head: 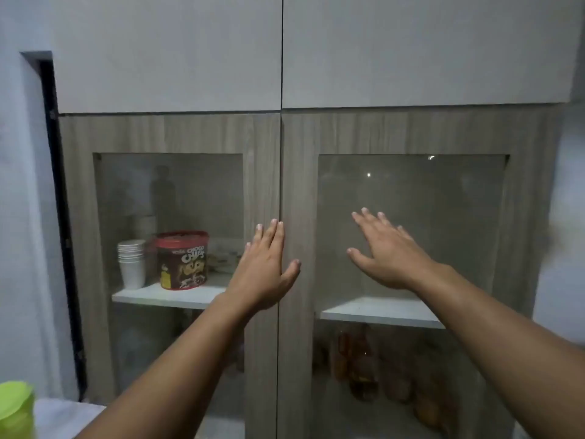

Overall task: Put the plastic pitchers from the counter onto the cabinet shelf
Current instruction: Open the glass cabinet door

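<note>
Both hands are flat with fingers spread and hold nothing, the left hand (264,267) by the seam of the 2 shut cabinet doors (280,217) and the right hand (387,251) at the glass, likely to open them, while a green pitcher (15,410) waits on the worktop (66,416).

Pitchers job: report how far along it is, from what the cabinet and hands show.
Done: nothing visible yet. Both glass cabinet doors are closed, and no pitcher shows on the shelf behind them, only paper cups and a cookie tub. In hand: the left hand and right hand are empty, open flat at the doors. Left: open the doors, then move the green pitcher, at the frame's lower left, up.
</note>
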